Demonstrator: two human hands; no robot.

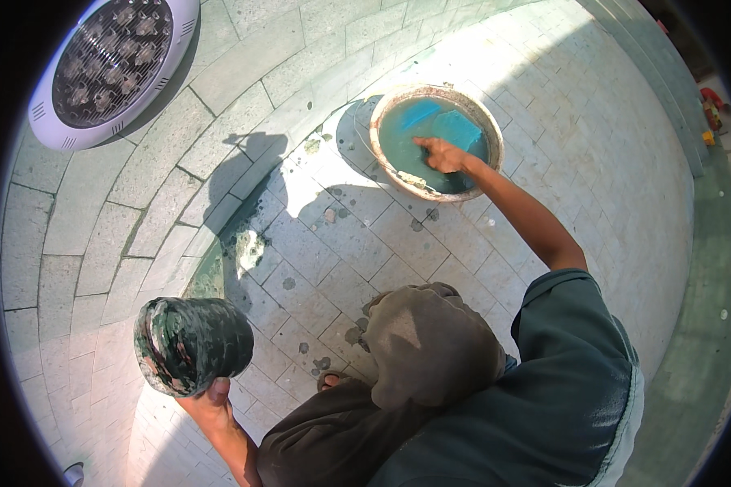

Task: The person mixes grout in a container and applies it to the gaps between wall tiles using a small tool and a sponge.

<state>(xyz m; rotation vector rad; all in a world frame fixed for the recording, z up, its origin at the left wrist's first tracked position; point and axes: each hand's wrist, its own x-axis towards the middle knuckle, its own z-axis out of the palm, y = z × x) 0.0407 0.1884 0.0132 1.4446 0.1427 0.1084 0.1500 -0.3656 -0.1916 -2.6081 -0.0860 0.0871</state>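
Observation:
A rounded dark green container (196, 345), streaked with pale smears, is held up at the lower left by my left hand (211, 406). My left thumb presses its lower side, while the other fingers are hidden behind it. To the upper right stands a round bucket (495, 134) with a stained rim, holding murky bluish-green water (398, 150). My right hand (444, 156) reaches down inside the bucket, at the water, its index finger stretched out and nothing visible in its grasp. Right by that hand lies a bright blue sponge-like block (456, 128), with another blue piece (421, 114) beside it.
A curved wall of pale green stone tiles (162, 170) rises on the left, bearing a round white lamp (114, 65). Wet spots dot the tiled floor (382, 235). My brown-covered knee (434, 345) sits between my arms. Red and yellow items (711, 109) lie at the far right.

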